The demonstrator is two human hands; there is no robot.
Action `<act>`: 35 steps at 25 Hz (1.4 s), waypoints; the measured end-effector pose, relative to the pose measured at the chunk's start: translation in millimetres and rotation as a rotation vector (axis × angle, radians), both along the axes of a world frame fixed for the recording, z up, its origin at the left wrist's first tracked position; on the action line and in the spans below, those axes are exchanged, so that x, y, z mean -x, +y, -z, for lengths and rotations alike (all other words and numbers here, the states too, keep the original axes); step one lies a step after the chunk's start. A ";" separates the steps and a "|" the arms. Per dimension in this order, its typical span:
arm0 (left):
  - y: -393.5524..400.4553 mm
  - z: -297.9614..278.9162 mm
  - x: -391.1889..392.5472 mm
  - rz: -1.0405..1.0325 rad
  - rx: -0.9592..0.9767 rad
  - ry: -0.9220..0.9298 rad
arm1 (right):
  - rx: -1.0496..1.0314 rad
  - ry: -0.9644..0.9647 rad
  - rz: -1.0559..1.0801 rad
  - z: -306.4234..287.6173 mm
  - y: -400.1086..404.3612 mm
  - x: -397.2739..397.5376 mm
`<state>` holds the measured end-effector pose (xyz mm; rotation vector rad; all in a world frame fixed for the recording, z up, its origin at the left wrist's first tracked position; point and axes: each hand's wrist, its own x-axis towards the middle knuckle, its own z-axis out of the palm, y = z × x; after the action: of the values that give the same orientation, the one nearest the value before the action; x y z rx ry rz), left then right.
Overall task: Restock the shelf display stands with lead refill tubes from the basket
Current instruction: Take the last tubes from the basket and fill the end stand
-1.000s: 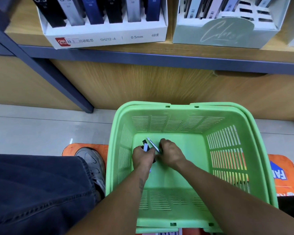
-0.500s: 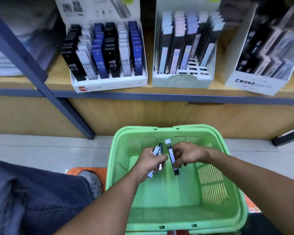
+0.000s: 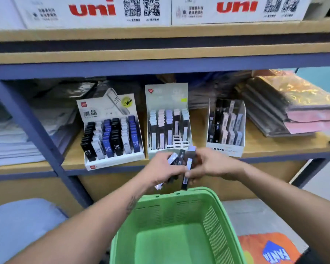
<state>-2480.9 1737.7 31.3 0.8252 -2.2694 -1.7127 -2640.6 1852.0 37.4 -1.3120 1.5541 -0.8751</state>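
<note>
Both hands meet above the far rim of the green basket (image 3: 181, 216). The left hand (image 3: 161, 167) grips a few tubes (image 3: 174, 160); the right hand (image 3: 212, 164) pinches one dark tube (image 3: 187, 168) upright, just near the middle stand (image 3: 168, 121) on the shelf (image 3: 274, 147).

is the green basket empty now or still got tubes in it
Empty as far as shown: the green basket shows only bare floor; its near end is cut off. The tubes are in the left hand and right hand.

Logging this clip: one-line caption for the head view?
Both hands, left and right, hold lead refill tubes above a green basket, facing three display stands.
</note>
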 end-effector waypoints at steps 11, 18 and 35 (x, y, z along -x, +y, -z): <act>-48.1 -103.0 23.4 -0.176 0.012 0.113 | 0.425 0.296 0.436 -95.4 -43.7 22.9; -73.6 -118.6 33.4 -0.230 -0.295 0.155 | 0.394 0.458 0.493 -84.0 -63.1 41.2; -81.7 -93.9 49.7 -0.238 -0.303 0.142 | 0.401 0.617 0.509 -83.1 -54.9 55.9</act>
<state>-2530.6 1655.9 125.2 0.9522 -1.7666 -1.9558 -2696.5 1797.2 120.4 -1.5938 2.3526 -1.2124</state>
